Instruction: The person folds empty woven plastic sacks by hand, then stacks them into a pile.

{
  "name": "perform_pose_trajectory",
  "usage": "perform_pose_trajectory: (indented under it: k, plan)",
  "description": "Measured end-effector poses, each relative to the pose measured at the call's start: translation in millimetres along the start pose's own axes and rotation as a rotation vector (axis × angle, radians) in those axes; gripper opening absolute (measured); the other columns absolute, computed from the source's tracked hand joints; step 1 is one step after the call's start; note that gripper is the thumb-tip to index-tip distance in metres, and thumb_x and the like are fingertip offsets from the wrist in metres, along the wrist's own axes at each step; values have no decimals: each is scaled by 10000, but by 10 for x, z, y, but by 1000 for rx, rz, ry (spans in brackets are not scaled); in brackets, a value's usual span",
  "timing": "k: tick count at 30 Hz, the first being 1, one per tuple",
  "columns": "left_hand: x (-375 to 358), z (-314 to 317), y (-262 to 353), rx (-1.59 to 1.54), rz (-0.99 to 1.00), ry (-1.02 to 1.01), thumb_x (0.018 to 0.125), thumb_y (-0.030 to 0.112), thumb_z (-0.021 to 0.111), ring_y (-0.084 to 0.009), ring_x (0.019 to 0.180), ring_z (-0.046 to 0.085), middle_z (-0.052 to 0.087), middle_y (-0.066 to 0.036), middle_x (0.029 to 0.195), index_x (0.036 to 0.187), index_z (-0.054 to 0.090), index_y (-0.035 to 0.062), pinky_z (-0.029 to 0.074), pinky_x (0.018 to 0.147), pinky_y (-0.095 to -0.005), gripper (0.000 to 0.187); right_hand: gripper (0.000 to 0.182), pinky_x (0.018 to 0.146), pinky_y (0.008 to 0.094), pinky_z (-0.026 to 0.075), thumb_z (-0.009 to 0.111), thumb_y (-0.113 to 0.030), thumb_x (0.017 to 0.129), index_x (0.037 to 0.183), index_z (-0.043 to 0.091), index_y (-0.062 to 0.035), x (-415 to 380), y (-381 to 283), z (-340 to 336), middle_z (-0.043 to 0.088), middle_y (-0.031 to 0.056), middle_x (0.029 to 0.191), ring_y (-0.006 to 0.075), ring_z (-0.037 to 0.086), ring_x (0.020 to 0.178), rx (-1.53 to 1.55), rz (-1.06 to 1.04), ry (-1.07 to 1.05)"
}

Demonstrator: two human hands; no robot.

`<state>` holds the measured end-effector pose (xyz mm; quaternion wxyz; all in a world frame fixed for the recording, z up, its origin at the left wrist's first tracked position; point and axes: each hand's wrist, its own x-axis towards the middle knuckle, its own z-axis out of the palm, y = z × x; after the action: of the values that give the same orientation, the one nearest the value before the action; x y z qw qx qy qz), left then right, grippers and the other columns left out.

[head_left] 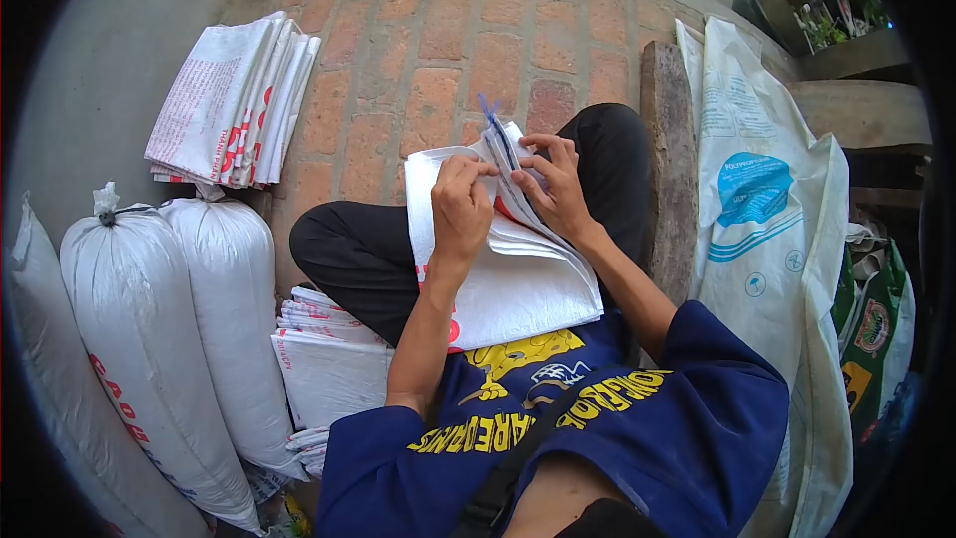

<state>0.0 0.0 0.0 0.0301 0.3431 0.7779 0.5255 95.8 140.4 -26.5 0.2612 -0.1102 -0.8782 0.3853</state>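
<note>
Across my lap lies a white woven sack (523,289) with some red print, its upper part folded back in layers. The stitched edge (501,146) of the sack points up between my hands, with loose blue thread (488,108) at its tip. My left hand (463,201) is closed, thumb and fingers pinching by the left side of that edge. From the right, my right hand (554,187) grips the same edge between thumb and bent fingers. What lies between the left fingertips is partly hidden.
Folded sacks are stacked at the upper left (224,100) and beside my knee (334,359). Several filled white sacks (134,339) stand at left. A wooden beam (669,169) and a large printed bag (762,219) lie at right. Brick paving (433,40) stretches ahead.
</note>
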Motion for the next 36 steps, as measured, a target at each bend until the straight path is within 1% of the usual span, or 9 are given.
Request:
perform_pose_trajectory:
  k: [7, 11, 23, 29, 30, 33, 34, 35, 36]
  plan:
    - [66, -122, 175, 352, -395, -138, 803, 422, 698, -389, 670, 629, 653, -212, 743, 757, 652, -25, 489, 647, -439, 451, 145, 862, 371, 368, 680, -190, 855, 890, 674, -50, -35, 9, 37, 567, 102, 1004, 262, 490, 986, 105, -48, -88]
    - [141, -279, -297, -57, -494, -384, 824, 327, 720, -161, 604, 585, 645, -142, 696, 817, 667, -60, 458, 584, -323, 391, 182, 740, 357, 452, 659, -211, 881, 876, 638, -31, -17, 42, 44, 553, 128, 961, 275, 550, 832, 370, 172, -352]
    - [341, -358, -559, -341, -749, -391, 885, 212, 647, -89, 711, 600, 682, -36, 849, 950, 701, 10, 463, 643, -243, 219, 322, 670, 482, 500, 605, -267, 869, 927, 639, 48, 383, 116, -171, 638, 269, 806, 425, 640, 757, -333, 319, -535]
    - [2106, -624, -1241, 208, -233, -354, 812, 288, 646, -169, 634, 578, 663, -100, 710, 837, 724, 17, 458, 594, -374, 283, 257, 770, 357, 523, 593, -195, 889, 1058, 646, -9, 1764, 1302, -438, 663, 57, 934, 170, 629, 812, 718, 856, -536]
    - [2612, -742, -1677, -231, 103, -193, 781, 343, 659, -134, 670, 535, 643, -52, 753, 846, 726, 54, 429, 597, -335, 304, 261, 831, 334, 507, 576, -158, 903, 1127, 616, -30, 2164, 1166, -782, 644, 45, 1033, 153, 621, 883, 820, 602, -561]
    - [4420, -1649, -1198, -310, 8, 99, 768, 420, 669, -114, 680, 471, 583, 1, 797, 897, 693, 142, 366, 587, -305, 307, 225, 824, 294, 487, 559, -168, 925, 1116, 628, -70, 3788, 1190, -1667, 637, 37, 1064, 144, 588, 951, 907, 149, -74]
    - [4992, -2233, -597, -117, -363, 340, 836, 330, 615, -138, 462, 433, 535, 23, 645, 718, 588, 179, 306, 402, -316, 193, 248, 877, 328, 468, 526, -172, 925, 1129, 618, -64, 4413, 1256, -2209, 637, 45, 1098, 183, 585, 1008, 1046, -227, -91]
    - [5501, -2715, -250, -513, -122, 435, 876, 317, 629, -163, 493, 555, 628, -13, 714, 831, 644, 130, 452, 445, -350, 193, 271, 931, 363, 449, 494, -176, 925, 1142, 609, -59, 5023, 1322, -2736, 637, 52, 1132, 221, 583, 1065, 1219, -606, -177]
    - [5106, -2845, 517, -696, 10, 416, 906, 353, 581, -197, 620, 559, 617, -51, 851, 956, 596, 98, 448, 579, -360, 260, 601, 963, 283, 452, 587, -458, 916, 1229, 507, 49, 4489, 155, -3226, 597, 103, 1193, 220, 562, 1107, 1106, -595, 295]
